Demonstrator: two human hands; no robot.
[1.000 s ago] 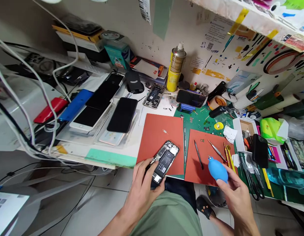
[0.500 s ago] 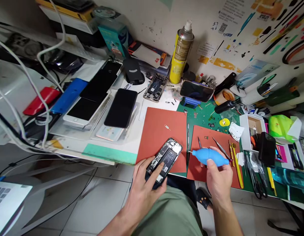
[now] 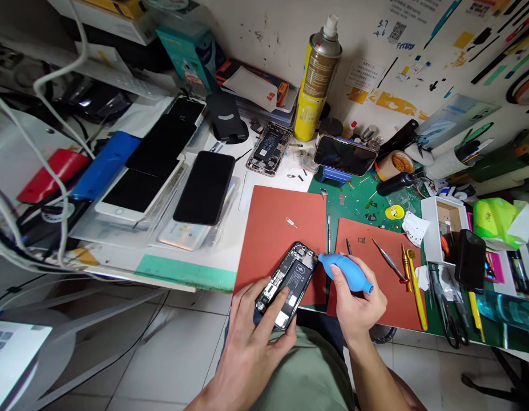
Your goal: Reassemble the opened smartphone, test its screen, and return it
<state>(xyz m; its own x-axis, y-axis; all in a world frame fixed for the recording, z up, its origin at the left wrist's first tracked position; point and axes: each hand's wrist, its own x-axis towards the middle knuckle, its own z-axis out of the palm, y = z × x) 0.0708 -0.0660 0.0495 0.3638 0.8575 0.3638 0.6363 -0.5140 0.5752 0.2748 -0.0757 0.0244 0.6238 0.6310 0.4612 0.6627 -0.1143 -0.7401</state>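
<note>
While your left hand (image 3: pixel 252 342) grips the opened black phone (image 3: pixel 300 276) over the left orange-red mat (image 3: pixel 270 220), your right hand (image 3: pixel 362 308) grasps the blue bulb blower (image 3: pixel 343 269). Its nozzle (image 3: pixel 321 258) has moved beside the phone's upper end.

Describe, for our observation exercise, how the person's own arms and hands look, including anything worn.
The left hand and right hand are both ungloved, with no ring, watch or band visible. No sleeve shows on either forearm. Plain, muted green clothing shows between the arms.
</note>
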